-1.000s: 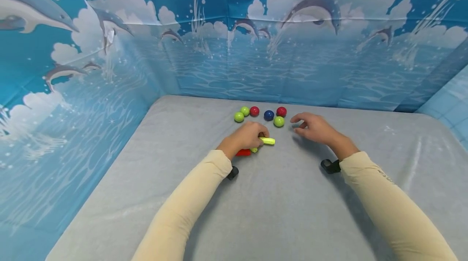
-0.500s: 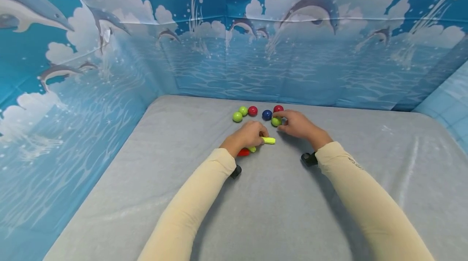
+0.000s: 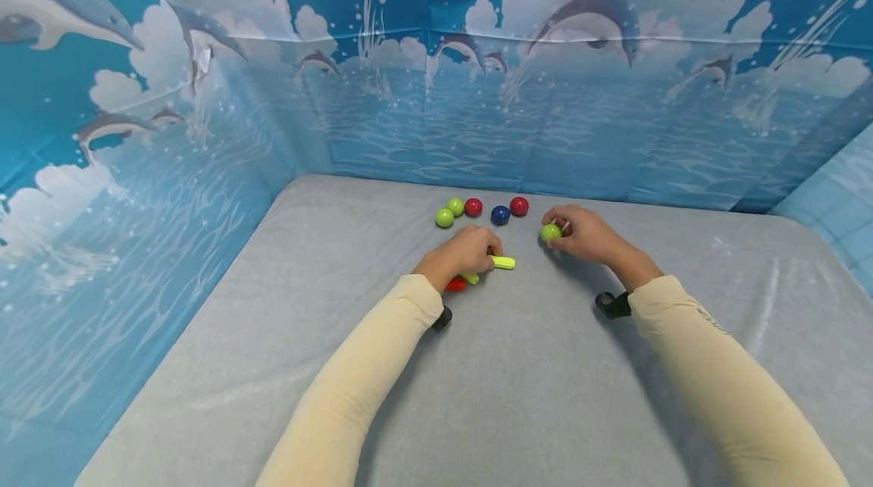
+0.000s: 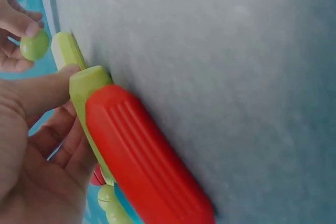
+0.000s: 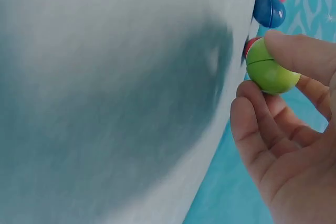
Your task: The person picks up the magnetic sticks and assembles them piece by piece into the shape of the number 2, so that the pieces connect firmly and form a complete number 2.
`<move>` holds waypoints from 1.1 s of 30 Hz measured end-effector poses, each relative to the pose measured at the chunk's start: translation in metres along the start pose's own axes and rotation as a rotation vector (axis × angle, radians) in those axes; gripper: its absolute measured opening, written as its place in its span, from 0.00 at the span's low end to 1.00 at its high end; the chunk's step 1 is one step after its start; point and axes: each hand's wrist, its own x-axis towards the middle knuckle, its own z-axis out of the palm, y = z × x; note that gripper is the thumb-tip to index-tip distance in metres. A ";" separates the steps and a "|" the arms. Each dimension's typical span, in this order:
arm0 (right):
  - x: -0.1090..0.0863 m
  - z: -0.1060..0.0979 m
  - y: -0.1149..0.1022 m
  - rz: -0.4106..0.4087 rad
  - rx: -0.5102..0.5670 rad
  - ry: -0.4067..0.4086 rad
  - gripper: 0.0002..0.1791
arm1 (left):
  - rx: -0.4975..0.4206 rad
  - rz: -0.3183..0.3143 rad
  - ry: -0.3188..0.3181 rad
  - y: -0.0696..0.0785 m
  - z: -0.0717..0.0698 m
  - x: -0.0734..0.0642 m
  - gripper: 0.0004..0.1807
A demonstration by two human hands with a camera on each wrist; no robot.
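Observation:
My right hand (image 3: 585, 235) pinches a glossy green ball (image 5: 270, 74) with a seam round it, thumb on one side and fingers on the other. Low over the grey cloth, my left hand (image 3: 465, 251) grips a yellow-green ribbed plastic bar (image 3: 503, 263), whose end sticks out past the fingers. Beside that hand lie a second yellow-green bar (image 4: 88, 81) and a red ribbed bar (image 4: 147, 156), side by side in the left wrist view. Part of each bar is hidden by the left hand in the head view.
Behind the hands, a red ball (image 3: 519, 206) and a blue ball (image 3: 500, 215) sit close together. Left of them are another red ball (image 3: 474, 207) and two green balls (image 3: 445, 217). A dolphin-print curtain (image 3: 436, 116) rises along the back of the grey cloth (image 3: 532, 381).
My right hand has reached left to the green ball beside the blue one, taken it and drawn it back to the right. My left hand has stayed nearly still on the bar.

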 end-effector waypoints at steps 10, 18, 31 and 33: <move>-0.010 0.008 -0.010 -0.038 0.040 -0.032 0.20 | 0.007 -0.007 -0.002 -0.002 0.000 0.002 0.10; -0.011 0.020 -0.013 -0.031 0.111 -0.070 0.15 | 0.024 -0.009 0.012 -0.001 0.000 0.004 0.08; -0.008 0.024 -0.022 -0.024 0.163 -0.013 0.13 | 0.028 -0.023 0.082 -0.002 -0.009 0.005 0.10; -0.008 0.025 -0.021 -0.007 0.173 -0.018 0.13 | 0.018 -0.027 0.089 -0.004 -0.009 0.006 0.10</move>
